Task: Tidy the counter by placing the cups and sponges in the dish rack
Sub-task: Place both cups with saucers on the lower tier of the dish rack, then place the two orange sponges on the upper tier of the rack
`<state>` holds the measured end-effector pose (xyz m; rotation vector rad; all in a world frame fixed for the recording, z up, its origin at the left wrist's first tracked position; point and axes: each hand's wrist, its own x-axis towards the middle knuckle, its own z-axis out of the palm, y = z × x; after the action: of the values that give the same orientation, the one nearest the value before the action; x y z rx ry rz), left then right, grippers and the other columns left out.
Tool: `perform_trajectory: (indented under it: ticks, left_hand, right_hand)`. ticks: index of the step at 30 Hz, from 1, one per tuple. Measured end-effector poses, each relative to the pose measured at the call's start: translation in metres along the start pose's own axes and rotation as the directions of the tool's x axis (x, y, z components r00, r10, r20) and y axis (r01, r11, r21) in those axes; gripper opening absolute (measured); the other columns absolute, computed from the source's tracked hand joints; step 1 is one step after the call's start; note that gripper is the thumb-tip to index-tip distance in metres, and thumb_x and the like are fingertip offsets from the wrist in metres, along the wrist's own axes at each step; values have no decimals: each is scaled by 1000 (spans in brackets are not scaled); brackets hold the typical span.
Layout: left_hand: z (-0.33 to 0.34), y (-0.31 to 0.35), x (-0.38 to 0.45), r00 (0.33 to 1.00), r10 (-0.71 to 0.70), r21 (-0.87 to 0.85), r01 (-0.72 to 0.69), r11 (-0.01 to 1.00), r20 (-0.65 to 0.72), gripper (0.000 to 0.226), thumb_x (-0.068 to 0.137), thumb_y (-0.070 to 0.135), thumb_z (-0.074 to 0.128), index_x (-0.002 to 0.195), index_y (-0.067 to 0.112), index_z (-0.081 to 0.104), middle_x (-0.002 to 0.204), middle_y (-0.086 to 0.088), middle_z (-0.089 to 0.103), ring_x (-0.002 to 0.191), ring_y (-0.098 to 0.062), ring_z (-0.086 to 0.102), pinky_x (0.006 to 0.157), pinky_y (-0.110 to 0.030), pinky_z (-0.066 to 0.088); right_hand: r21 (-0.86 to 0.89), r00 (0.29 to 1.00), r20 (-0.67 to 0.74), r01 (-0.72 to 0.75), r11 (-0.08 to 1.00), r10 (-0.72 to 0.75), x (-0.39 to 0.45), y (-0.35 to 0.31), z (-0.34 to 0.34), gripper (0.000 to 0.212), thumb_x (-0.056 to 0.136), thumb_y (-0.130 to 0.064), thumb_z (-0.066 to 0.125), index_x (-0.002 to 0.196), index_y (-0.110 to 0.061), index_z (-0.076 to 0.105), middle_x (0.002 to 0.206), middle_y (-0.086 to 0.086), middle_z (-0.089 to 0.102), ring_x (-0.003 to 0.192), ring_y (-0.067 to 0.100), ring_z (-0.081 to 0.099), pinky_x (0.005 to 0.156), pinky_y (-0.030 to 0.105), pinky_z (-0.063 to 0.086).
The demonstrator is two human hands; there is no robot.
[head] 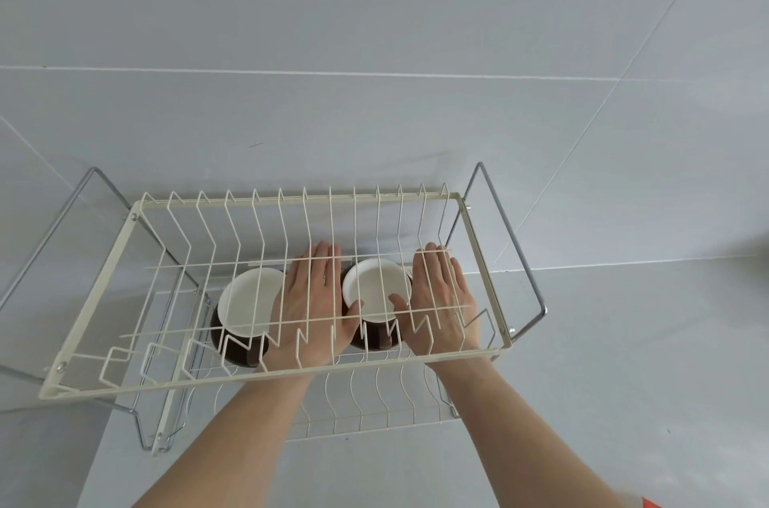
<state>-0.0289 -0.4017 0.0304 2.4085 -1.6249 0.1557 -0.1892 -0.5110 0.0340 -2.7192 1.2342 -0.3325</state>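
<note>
Reaching under the upper tier of a cream wire dish rack point(137, 224), both forearms extended. Cradling an upright cup point(376, 291), dark outside and white inside, on the lower tier: left hand point(310, 308) pressing flat along its left side, right hand point(439, 299) along its right side, both thumbs lying over the near rim. Fingers extended rather than curled, so a two-handed grip with open palms clasping the cup. Sitting just left of the left hand, a second matching cup point(245, 314), upright, apart from either hand. Resting on a pale grey surface point(624, 382), against a tiled wall.
</note>
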Motion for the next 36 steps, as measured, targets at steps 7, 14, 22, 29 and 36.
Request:
perform_trajectory:
  ticks: [7, 14, 22, 29, 36]
  left_hand:
    - [-1, 8, -30, 1000, -20, 8, 20, 1000, -21, 77, 91, 52, 50, 146, -2, 43, 150, -21, 47, 140, -39, 42, 118, -49, 32]
    - [-32, 24, -81, 992, -112, 81, 107, 991, 55, 89, 86, 64, 50, 152, 6, 33, 154, -15, 43, 142, -33, 39, 113, -48, 41]
    - [-62, 32, -136, 996, -59, 67, 55, 996, 63, 94, 86, 71, 33, 156, 9, 22, 162, -7, 31, 151, -23, 24, 125, -39, 20]
    - [-85, 35, -188, 998, -30, 46, 27, 999, 57, 92, 88, 70, 32, 157, 9, 22, 164, -6, 27, 153, -22, 20, 120, -36, 2]
    - [-114, 35, -250, 1000, -2, -52, 4, 999, 26, 90, 90, 67, 39, 159, 14, 15, 166, -2, 20, 155, -19, 12, 125, -35, 3]
  right_hand:
    - [-22, 997, -40, 65, 998, -66, -29, -6, -16, 74, 94, -49, 35, 143, 6, 41, 150, 26, 41, 141, 41, 36, 121, 47, 22]
    - [42, 995, -7, 95, 995, -95, -74, -18, -30, 76, 92, -52, 49, 149, -6, 34, 158, 13, 32, 149, 31, 23, 121, 45, 26]
    - [-3, 992, 18, 123, 992, -123, -136, -33, -50, 81, 90, -55, 51, 150, -5, 30, 158, 12, 31, 149, 28, 21, 123, 42, 20]
    - [-27, 994, 45, 97, 995, -95, -190, -46, -72, 82, 93, -53, 49, 153, -4, 24, 162, 14, 23, 151, 29, 14, 124, 37, 8]
    - [-22, 998, 43, 47, 999, -46, -253, -64, -96, 82, 94, -54, 48, 154, -6, 20, 163, 12, 19, 152, 27, 11, 124, 36, 7]
